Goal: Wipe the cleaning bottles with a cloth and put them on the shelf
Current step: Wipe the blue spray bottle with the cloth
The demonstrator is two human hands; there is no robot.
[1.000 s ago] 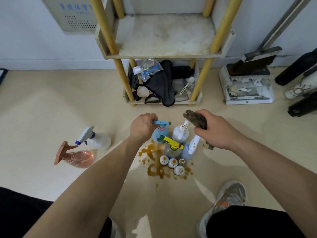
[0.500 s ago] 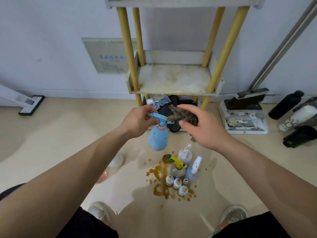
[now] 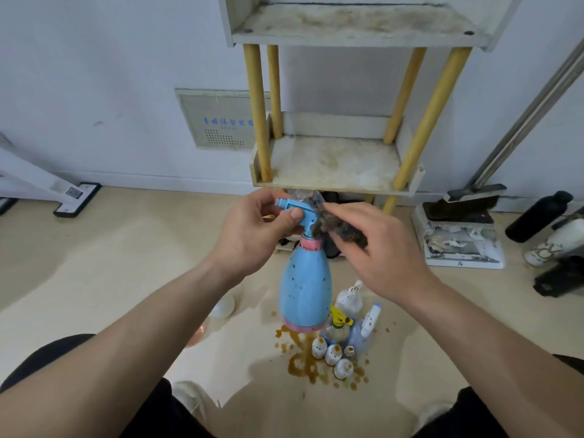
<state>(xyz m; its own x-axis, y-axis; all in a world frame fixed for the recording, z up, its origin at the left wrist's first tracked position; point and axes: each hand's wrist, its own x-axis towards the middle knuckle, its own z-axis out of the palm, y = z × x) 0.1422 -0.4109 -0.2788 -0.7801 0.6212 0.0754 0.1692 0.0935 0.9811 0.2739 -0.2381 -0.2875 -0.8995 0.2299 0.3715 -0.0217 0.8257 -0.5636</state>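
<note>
My left hand (image 3: 252, 235) grips the blue trigger head of a blue spray bottle (image 3: 305, 292) with pink rings, held upright in the air and speckled with brown spots. My right hand (image 3: 376, 257) presses a dark brownish cloth (image 3: 341, 227) against the back of the bottle's spray head. Below on the floor stand more bottles (image 3: 347, 330) and several small white ones, in a brown spill (image 3: 303, 365). The shelf (image 3: 331, 165) with yellow posts rises just behind my hands, its middle board dirty and bare.
A dustpan and tray (image 3: 461, 245) sit right of the shelf, with dark and white bottles (image 3: 550, 235) beyond. A flat mop head (image 3: 76, 197) lies at the left wall. A white bottle (image 3: 222, 308) on the floor peeks out past my left forearm.
The blue spray bottle came up off the floor and nearer the camera in my left hand. My right hand brought the cloth onto its spray head. The view tilted up along the shelf.
</note>
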